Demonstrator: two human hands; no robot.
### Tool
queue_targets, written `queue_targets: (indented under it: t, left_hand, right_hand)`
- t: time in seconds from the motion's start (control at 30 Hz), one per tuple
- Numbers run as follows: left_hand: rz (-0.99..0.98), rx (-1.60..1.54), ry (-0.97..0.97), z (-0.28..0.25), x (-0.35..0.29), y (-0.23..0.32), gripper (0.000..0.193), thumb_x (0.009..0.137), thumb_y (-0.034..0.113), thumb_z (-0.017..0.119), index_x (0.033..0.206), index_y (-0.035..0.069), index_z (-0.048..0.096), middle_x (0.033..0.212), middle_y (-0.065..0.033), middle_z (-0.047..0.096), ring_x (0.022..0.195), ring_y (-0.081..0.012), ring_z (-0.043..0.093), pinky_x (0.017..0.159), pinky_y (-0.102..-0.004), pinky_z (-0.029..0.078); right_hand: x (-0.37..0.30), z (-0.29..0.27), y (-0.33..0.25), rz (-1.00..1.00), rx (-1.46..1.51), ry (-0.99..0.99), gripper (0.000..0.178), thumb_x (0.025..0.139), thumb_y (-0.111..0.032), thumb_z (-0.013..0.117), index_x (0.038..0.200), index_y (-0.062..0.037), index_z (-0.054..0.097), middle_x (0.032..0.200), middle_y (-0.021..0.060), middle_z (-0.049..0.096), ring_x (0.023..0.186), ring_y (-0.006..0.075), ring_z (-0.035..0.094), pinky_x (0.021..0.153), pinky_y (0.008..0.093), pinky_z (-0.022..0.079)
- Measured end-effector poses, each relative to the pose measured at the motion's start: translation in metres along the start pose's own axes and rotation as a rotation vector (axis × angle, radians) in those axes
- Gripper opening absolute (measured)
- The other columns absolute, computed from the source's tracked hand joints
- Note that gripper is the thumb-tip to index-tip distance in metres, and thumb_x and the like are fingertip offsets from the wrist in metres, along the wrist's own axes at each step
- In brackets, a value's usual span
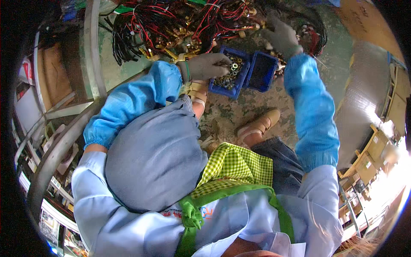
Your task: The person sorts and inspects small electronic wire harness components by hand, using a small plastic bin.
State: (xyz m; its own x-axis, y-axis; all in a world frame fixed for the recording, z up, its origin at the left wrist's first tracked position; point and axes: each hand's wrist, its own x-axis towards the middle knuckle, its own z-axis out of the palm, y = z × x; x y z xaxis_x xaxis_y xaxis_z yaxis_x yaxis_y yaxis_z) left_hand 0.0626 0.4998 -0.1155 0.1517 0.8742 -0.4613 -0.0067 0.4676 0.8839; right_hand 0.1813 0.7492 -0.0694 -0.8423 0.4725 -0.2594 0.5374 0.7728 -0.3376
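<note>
My left hand (203, 67), in a grey glove, reaches over the left edge of a blue plastic bin (223, 92) of small metal nuts and washers (233, 67). Its fingers are drawn together above the pieces; whatever is between them is hidden. Farther right, my right hand (283, 39), also gloved, is held above the floor beyond a second blue bin (262, 72) with a dark inside. Its fingers are smeared and point toward the cables at the back. A heap of black and red cables (137, 26) with brass-coloured fittings (173, 37) lies past my left hand.
A coil of black and red cable (319, 36) lies right of my right hand. Metal frame bars (92, 47) run along the left side. My sandalled feet (261, 123) are on the worn floor below the bins. Cardboard boxes (374, 150) are stacked at the right.
</note>
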Motion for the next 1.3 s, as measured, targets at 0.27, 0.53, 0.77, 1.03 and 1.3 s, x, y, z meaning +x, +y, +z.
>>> queue_targets:
  t: [0.27, 0.53, 0.77, 1.03, 1.3]
  left_hand:
    - [-0.149, -0.797, 0.003, 0.040, 0.000, 0.011, 0.044, 0.085, 0.036, 0.061, 0.114, 0.005, 0.050, 0.099, -0.0053, 0.059, 0.081, -0.0168, 0.060, 0.073, -0.0309, 0.051]
    - [-0.185, -0.887, 0.149, 0.044, 0.004, 0.009, 0.043, 0.086, 0.035, 0.059, 0.114, 0.004, 0.052, 0.099, -0.0049, 0.059, 0.089, -0.0123, 0.055, 0.076, -0.0280, 0.047]
    - [-0.011, 0.392, 0.063, 0.012, 0.003, -0.004, 0.052, 0.081, 0.031, 0.061, 0.121, 0.002, 0.046, 0.103, -0.0195, 0.060, 0.098, -0.0324, 0.058, 0.084, -0.0392, 0.044]
    - [-0.161, 0.634, -0.109, -0.002, 0.005, -0.008, 0.051, 0.082, 0.036, 0.059, 0.115, 0.000, 0.046, 0.101, -0.0209, 0.058, 0.095, -0.0361, 0.056, 0.080, -0.0435, 0.043]
    - [-0.149, 0.689, -0.132, -0.004, 0.005, -0.005, 0.050, 0.082, 0.038, 0.059, 0.109, -0.002, 0.046, 0.093, -0.0222, 0.055, 0.090, -0.0372, 0.055, 0.076, -0.0445, 0.042]
  right_hand:
    - [-0.094, 0.094, -0.058, 0.481, 1.859, -0.076, 0.027, 0.082, -0.012, 0.063, 0.103, -0.0028, 0.050, 0.090, 0.0050, 0.056, 0.079, 0.0149, 0.056, 0.069, 0.0281, 0.048]
    - [-0.091, 0.107, -0.053, 0.354, 1.553, -0.004, 0.040, 0.083, -0.021, 0.066, 0.114, -0.0023, 0.048, 0.102, 0.0070, 0.058, 0.089, 0.0150, 0.058, 0.073, 0.0288, 0.049]
    - [-0.097, 0.087, -0.032, 0.291, 1.260, -0.251, 0.045, 0.084, -0.027, 0.064, 0.120, -0.0037, 0.051, 0.100, 0.0078, 0.063, 0.088, 0.0146, 0.059, 0.074, 0.0294, 0.049]
    - [-0.123, 0.080, -0.052, 0.272, 0.944, -0.229, 0.032, 0.085, -0.025, 0.061, 0.106, -0.0016, 0.062, 0.089, 0.0098, 0.064, 0.080, 0.0177, 0.061, 0.071, 0.0311, 0.049]
    - [-0.126, 0.092, -0.056, 0.062, 0.713, -0.038, 0.022, 0.081, -0.014, 0.057, 0.098, -0.0019, 0.065, 0.117, 0.0158, 0.055, 0.104, 0.0300, 0.056, 0.085, 0.0366, 0.047]
